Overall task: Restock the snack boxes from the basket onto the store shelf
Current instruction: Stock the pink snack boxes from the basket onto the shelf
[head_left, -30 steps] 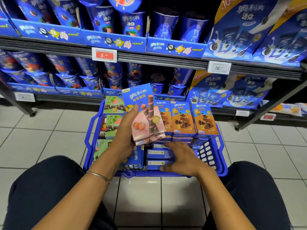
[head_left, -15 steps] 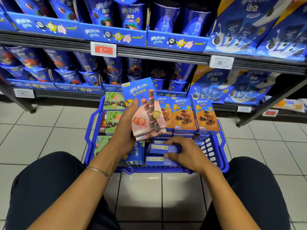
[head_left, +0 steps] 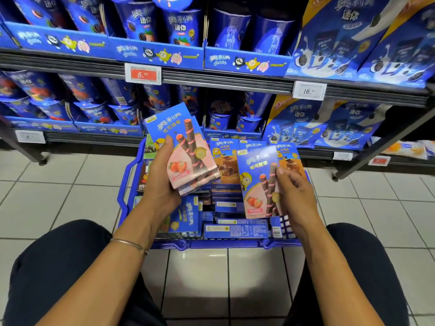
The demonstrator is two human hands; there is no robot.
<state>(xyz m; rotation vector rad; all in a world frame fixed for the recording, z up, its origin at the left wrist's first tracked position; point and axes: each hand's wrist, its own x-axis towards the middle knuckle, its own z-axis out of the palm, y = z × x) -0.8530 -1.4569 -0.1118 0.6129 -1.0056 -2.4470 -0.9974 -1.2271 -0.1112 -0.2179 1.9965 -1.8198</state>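
Head view: left hand (head_left: 161, 184) round box stack (head_left: 188, 158), right hand (head_left: 299, 198) round box (head_left: 257, 184)

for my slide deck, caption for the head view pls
Left hand holds stacked snack boxes; right hand holds another box above the basket.

Left hand (head_left: 162, 184): fingers hidden behind the stack of strawberry boxes (head_left: 186, 151); box count indeterminate. Right hand (head_left: 296, 196): digits behind the single box (head_left: 259, 184) concealed. Lower-left price tag (head_left: 30, 136) illegible. Top-shelf packs (head_left: 353, 31) cropped by upper edge.
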